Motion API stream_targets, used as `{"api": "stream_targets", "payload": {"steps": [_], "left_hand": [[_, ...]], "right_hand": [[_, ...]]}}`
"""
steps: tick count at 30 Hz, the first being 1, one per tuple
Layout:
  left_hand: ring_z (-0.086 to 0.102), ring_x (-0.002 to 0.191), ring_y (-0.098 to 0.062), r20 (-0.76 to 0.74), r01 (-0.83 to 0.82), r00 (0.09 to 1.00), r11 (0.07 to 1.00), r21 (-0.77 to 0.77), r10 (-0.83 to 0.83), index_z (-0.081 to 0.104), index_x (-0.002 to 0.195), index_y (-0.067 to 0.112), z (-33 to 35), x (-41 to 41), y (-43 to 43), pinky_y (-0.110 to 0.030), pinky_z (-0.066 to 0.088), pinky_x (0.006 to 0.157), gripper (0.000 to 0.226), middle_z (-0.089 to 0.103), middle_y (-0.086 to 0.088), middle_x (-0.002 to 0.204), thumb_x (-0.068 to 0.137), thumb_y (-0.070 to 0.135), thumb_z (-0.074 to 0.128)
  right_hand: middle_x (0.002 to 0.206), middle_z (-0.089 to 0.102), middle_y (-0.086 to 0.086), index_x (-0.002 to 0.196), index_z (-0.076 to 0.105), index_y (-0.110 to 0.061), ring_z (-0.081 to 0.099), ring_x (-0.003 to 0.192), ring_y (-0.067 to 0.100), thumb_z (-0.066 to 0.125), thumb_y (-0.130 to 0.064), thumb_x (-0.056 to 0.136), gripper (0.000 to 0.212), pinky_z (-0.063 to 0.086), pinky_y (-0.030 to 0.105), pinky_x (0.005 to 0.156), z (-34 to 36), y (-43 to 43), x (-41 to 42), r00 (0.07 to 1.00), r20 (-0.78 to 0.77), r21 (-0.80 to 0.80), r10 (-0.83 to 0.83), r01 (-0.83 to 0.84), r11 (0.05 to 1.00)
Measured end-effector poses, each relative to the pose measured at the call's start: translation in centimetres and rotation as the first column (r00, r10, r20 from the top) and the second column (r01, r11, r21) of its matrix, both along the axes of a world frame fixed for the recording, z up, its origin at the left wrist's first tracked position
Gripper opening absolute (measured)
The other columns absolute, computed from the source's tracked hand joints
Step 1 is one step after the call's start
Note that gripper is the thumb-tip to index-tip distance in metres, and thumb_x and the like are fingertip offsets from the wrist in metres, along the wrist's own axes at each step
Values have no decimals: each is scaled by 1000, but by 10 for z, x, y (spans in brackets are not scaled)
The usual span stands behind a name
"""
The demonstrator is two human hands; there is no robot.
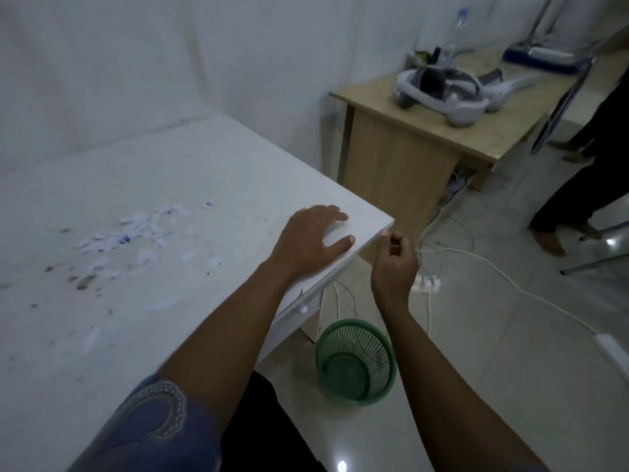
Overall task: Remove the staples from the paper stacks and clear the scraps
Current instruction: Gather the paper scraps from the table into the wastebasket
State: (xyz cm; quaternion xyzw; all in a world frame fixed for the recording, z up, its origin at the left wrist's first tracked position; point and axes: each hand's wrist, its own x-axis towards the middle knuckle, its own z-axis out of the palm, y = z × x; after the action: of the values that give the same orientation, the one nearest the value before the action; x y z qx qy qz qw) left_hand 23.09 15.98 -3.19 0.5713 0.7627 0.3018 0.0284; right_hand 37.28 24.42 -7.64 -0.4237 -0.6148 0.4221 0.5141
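Showing only part of a blue sleeve (153,427), cut off at the bottom. Seeing a green bin (374,352) on the floor (510,352) by the table (204,165). Resting the left hand (306,240) flat near the table corner, fingers straight, holding nothing. Curling the right hand (394,264) just off that corner; too small to tell if pinching anything. Finding scraps (136,229) lying on the table, left of both hands: little white bits, some marked blue, among dark specks (83,282) too blurry to name. Farther back, losing someone's legs (585,165) at the right edge.
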Motion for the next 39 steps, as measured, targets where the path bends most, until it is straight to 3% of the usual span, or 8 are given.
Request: {"api": "stream_targets", "payload": {"steps": [5, 12, 19, 25, 30, 34, 36, 39], "left_hand": [[55, 126, -17, -16, -97, 995, 992, 78, 99, 65, 125, 26, 12, -17, -33, -42, 37, 113, 53, 62, 3, 136, 84, 58, 56], [60, 117, -19, -157, -322, 924, 931, 171, 348, 70, 116, 20, 21, -69, -144, -30, 36, 101, 43, 68, 1, 124, 83, 47, 66], [33, 144, -19, -132, -642, 761, 767, -8, 636, 52, 140, 24, -1, -119, -245, -45, 22, 118, 68, 43, 1, 152, 86, 66, 49], [3, 152, -12, -144, -658, 752, 719, -222, 644, 20, 156, 21, -12, -121, -255, -44, 1, 123, 80, 12, 5, 165, 93, 70, 27], [14, 151, -12, -135, -674, 739, 726, -136, 660, 29, 153, 22, -16, -122, -257, -42, 7, 123, 69, 22, 6, 163, 97, 61, 32], [40, 140, -15, -140, -674, 731, 739, 9, 668, 51, 142, 21, -19, -126, -257, -45, 26, 118, 62, 47, 3, 150, 94, 57, 36], [54, 127, -17, -104, -655, 741, 748, 108, 664, 62, 130, 19, -20, -128, -258, -44, 38, 111, 57, 61, 1, 135, 91, 55, 41], [64, 104, -19, -28, -644, 750, 739, 196, 661, 71, 108, 18, -19, -130, -260, -41, 50, 93, 40, 72, 1, 110, 90, 48, 50]], "right_hand": [[83, 63, -14, 85, 62, -24, 54, 78, 7, 61, -32, 93, 12, 44, 27, 71, 42, -16, -22, 956, 262, 346, 130, -219, 912], [104, 66, -14, 98, 67, -32, 54, 98, 8, 62, -48, 88, 19, 34, 30, 90, 54, -63, -93, 680, 674, 257, 289, -582, 771], [125, 52, -4, 123, 56, -24, 50, 115, 17, 68, -54, 84, 50, 42, 34, 101, 47, -115, -145, 537, 673, 171, 510, -783, 599], [144, 41, 2, 142, 41, -17, 41, 133, 20, 64, -60, 85, 75, 32, 36, 113, 43, -132, -188, 509, 720, 196, 472, -801, 565], [153, 39, 3, 148, 37, -20, 30, 145, 20, 50, -67, 89, 77, 25, 42, 118, 41, -137, -228, 472, 772, 189, 425, -810, 555], [147, 48, 1, 143, 45, -27, 41, 139, 19, 38, -70, 88, 70, 30, 42, 115, 46, -149, -248, 403, 790, 181, 462, -873, 452], [134, 60, 0, 135, 56, -23, 52, 127, 19, 45, -60, 91, 58, 39, 37, 106, 45, -152, -252, 382, 786, 220, 486, -908, 358], [118, 68, -3, 117, 71, -21, 59, 112, 15, 63, -39, 91, 32, 44, 26, 91, 46, -152, -251, 407, 701, 238, 586, -908, 345]]}}
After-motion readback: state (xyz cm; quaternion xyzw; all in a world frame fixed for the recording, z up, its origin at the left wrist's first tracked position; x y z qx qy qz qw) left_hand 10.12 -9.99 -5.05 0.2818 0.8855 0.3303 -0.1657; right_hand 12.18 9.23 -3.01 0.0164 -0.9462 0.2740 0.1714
